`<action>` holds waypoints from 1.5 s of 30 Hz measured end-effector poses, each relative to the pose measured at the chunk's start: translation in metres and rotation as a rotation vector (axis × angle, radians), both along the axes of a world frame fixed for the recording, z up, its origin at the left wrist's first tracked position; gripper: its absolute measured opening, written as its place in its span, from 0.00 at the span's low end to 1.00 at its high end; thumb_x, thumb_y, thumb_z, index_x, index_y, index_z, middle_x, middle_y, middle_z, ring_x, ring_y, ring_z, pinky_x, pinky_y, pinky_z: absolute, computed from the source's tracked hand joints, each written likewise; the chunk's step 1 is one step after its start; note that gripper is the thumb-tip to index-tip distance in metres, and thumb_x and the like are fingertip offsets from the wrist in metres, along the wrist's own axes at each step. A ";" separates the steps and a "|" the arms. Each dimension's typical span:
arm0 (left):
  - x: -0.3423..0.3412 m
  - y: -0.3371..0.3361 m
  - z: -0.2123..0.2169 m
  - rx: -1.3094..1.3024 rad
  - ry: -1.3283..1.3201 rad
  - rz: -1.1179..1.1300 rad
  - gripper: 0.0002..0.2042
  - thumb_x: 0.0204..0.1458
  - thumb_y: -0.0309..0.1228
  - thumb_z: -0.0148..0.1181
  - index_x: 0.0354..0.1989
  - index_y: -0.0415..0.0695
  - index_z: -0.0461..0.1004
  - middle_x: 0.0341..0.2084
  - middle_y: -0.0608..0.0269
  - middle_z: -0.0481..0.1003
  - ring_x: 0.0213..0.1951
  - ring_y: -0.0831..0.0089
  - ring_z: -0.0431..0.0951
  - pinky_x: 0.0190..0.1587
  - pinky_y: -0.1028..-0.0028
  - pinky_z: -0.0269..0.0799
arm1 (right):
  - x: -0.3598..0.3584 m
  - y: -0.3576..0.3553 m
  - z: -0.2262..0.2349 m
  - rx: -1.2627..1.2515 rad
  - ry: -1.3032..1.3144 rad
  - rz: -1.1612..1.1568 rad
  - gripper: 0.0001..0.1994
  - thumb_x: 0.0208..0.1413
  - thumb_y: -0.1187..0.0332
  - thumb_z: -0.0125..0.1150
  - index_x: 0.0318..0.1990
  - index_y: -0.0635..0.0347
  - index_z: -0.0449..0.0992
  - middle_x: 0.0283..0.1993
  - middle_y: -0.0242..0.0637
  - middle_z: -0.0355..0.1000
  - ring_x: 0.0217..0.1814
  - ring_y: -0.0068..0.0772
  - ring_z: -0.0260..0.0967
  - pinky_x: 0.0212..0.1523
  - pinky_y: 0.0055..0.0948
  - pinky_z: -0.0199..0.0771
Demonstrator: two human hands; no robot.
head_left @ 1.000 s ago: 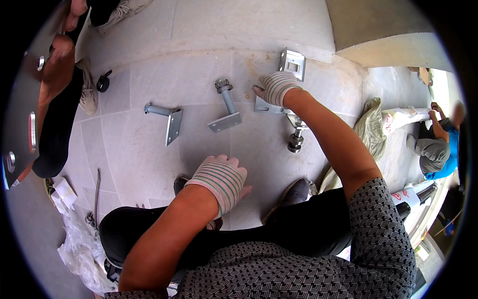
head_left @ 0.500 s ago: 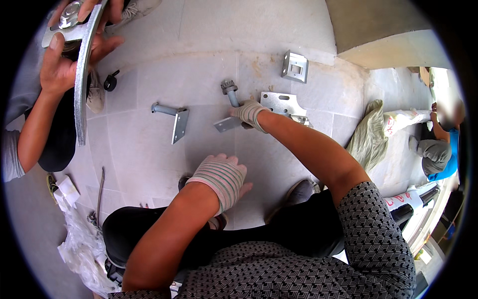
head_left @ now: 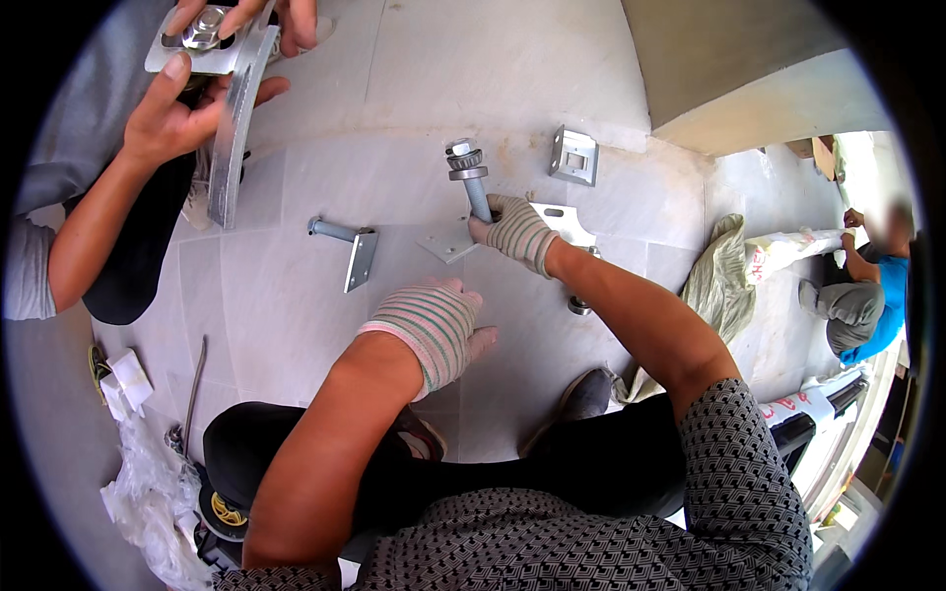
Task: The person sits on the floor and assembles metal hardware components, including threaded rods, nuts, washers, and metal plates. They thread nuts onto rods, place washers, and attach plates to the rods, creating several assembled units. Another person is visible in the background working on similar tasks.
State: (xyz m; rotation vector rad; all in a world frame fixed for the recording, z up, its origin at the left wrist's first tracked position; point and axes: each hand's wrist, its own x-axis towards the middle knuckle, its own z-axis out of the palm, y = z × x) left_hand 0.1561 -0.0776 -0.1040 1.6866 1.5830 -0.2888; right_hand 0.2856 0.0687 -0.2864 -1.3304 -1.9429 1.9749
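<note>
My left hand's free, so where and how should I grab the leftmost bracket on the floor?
Probably by the round post, from above, left hand wrapping across it: it's slim, uncovered and sticks out leftward, while the flat plate at its right end is broader.

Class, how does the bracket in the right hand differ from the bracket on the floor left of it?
The held bracket is in the right hand; the floor bracket is untouched. The held bracket's post carries wide rings; the floor bracket's shows none. The held bracket's post points up the picture, the floor bracket's leftward. Both have a grey post and flat plate.
</note>
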 end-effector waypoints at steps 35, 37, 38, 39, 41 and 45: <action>-0.018 0.020 0.032 0.251 -1.206 1.353 0.25 0.64 0.46 0.61 0.57 0.34 0.74 0.37 0.58 0.78 0.34 0.72 0.82 0.27 0.73 0.84 | 0.005 0.044 0.212 0.275 0.432 0.173 0.21 0.52 0.60 0.76 0.48 0.65 0.82 0.41 0.38 0.83 0.43 0.23 0.77 0.51 0.29 0.80; -0.017 0.018 0.030 0.267 -1.219 1.350 0.25 0.65 0.46 0.61 0.56 0.33 0.74 0.36 0.59 0.78 0.33 0.72 0.82 0.27 0.73 0.84 | 0.005 0.044 0.217 0.251 0.425 0.173 0.21 0.52 0.61 0.76 0.49 0.64 0.82 0.41 0.37 0.82 0.43 0.23 0.76 0.51 0.29 0.79; -0.016 0.018 0.033 0.277 -1.216 1.353 0.25 0.65 0.46 0.61 0.56 0.33 0.74 0.36 0.59 0.78 0.32 0.72 0.82 0.27 0.73 0.84 | 0.005 0.043 0.219 0.240 0.422 0.171 0.20 0.52 0.61 0.76 0.49 0.64 0.82 0.41 0.37 0.82 0.43 0.22 0.76 0.52 0.29 0.79; -0.015 0.018 0.036 0.288 -1.213 1.355 0.25 0.65 0.46 0.61 0.56 0.33 0.74 0.36 0.59 0.78 0.32 0.72 0.82 0.27 0.73 0.84 | 0.005 0.043 0.220 0.233 0.451 0.180 0.21 0.53 0.61 0.75 0.50 0.64 0.81 0.41 0.37 0.82 0.44 0.22 0.76 0.52 0.29 0.79; -0.016 0.018 0.036 0.311 -1.230 1.361 0.25 0.65 0.45 0.60 0.56 0.32 0.74 0.36 0.59 0.78 0.32 0.73 0.82 0.27 0.74 0.83 | 0.004 0.043 0.219 0.218 0.508 0.197 0.21 0.54 0.62 0.74 0.52 0.64 0.80 0.41 0.36 0.81 0.44 0.22 0.75 0.53 0.30 0.78; -0.015 0.018 0.042 0.382 -1.250 1.388 0.24 0.66 0.44 0.59 0.56 0.32 0.74 0.36 0.59 0.79 0.33 0.74 0.82 0.28 0.75 0.83 | 0.008 0.050 0.225 0.233 0.443 0.252 0.24 0.56 0.63 0.72 0.57 0.64 0.76 0.44 0.36 0.80 0.46 0.23 0.74 0.54 0.31 0.78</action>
